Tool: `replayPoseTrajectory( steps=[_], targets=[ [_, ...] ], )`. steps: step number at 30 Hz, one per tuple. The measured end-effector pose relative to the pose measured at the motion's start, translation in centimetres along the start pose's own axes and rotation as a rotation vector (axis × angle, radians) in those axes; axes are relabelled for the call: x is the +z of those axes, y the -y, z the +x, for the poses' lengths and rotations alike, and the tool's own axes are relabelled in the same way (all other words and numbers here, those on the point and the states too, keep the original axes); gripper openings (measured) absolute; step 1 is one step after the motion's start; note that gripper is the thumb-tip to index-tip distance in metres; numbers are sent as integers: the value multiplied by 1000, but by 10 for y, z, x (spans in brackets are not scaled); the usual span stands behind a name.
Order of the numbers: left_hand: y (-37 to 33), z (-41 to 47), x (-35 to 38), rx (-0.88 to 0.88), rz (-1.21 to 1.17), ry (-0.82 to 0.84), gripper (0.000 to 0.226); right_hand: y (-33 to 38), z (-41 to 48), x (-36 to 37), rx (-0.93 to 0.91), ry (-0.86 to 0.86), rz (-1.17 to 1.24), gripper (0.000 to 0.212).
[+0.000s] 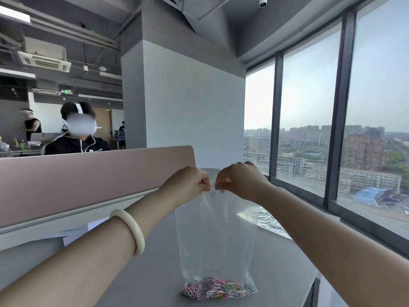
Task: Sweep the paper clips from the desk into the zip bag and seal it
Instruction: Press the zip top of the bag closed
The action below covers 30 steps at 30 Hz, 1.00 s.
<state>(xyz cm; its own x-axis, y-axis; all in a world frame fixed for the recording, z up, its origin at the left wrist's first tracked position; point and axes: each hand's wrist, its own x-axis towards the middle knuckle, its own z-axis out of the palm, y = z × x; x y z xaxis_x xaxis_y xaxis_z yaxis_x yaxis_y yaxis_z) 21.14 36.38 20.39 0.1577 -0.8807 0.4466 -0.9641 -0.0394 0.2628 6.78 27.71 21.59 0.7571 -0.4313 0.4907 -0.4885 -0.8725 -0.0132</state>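
Observation:
A clear zip bag [217, 235] hangs upright above the grey desk [155, 273], its bottom resting near the desk's front. A heap of coloured paper clips [215, 288] lies inside the bag at the bottom. My left hand [188, 180] pinches the bag's top strip from the left. My right hand [240, 179] pinches the same strip from the right, the fingertips of both hands almost touching at the red zip line. A pale bangle sits on my left wrist.
A pink partition panel [88, 180] runs along the desk's left side, with white paper sheets [77, 231] below it. A person in a headset [77, 134] sits behind the panel. Tall windows [309, 129] line the right. A crinkled plastic sheet [270, 222] lies at the desk's far right edge.

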Motion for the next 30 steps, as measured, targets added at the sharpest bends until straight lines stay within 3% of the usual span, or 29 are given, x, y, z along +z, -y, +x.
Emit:
replayPoseTrajectory(
  steps=[30],
  targets=[
    [1, -1, 0, 23, 26, 45, 14, -1, -1, 1, -8, 28, 33, 18]
  ],
)
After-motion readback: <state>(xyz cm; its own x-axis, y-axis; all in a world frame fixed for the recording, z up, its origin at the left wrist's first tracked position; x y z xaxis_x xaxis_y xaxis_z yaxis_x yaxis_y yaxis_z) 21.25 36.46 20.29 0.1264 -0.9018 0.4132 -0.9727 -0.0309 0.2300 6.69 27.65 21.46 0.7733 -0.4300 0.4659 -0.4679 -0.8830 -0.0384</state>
